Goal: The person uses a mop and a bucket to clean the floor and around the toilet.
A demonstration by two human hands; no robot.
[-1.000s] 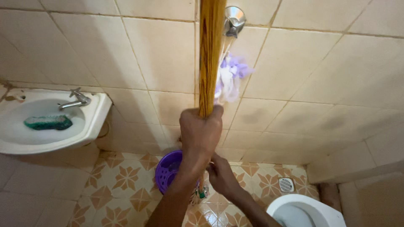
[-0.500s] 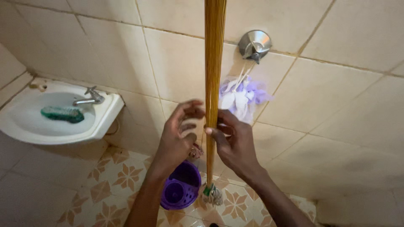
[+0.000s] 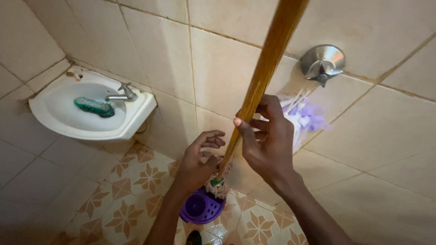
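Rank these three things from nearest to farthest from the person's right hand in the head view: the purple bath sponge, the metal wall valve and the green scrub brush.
Measured from the right hand:
1. Purple bath sponge: hangs on the wall just right of the hand.
2. Metal wall valve: up and to the right, above the sponge.
3. Green scrub brush: far left, lying in the white sink.

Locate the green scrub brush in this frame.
In the head view, the green scrub brush lies inside the white corner sink at upper left, just below the metal tap, well left of both hands.
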